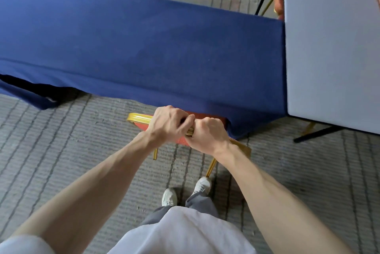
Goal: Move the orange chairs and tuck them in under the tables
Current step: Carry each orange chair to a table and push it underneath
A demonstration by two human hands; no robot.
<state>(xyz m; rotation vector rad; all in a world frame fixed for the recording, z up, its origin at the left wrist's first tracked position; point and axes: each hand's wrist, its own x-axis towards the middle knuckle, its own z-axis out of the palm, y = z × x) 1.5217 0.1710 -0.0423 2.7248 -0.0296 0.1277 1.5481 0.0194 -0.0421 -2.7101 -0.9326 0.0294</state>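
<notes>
Hands, left point(168, 123) and right point(206, 134), fingers clenched on one orange chair point(139, 119), under one blue-draped table point(144, 47).

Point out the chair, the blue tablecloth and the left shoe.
chair point(138, 118), head view, gold top rail of the backrest
blue tablecloth point(144, 43), head view, flat top over the table
left shoe point(169, 197), head view, its white toe

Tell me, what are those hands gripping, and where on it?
Both the left hand and right hand grip the orange chair by the gold top rail of its backrest.
</notes>
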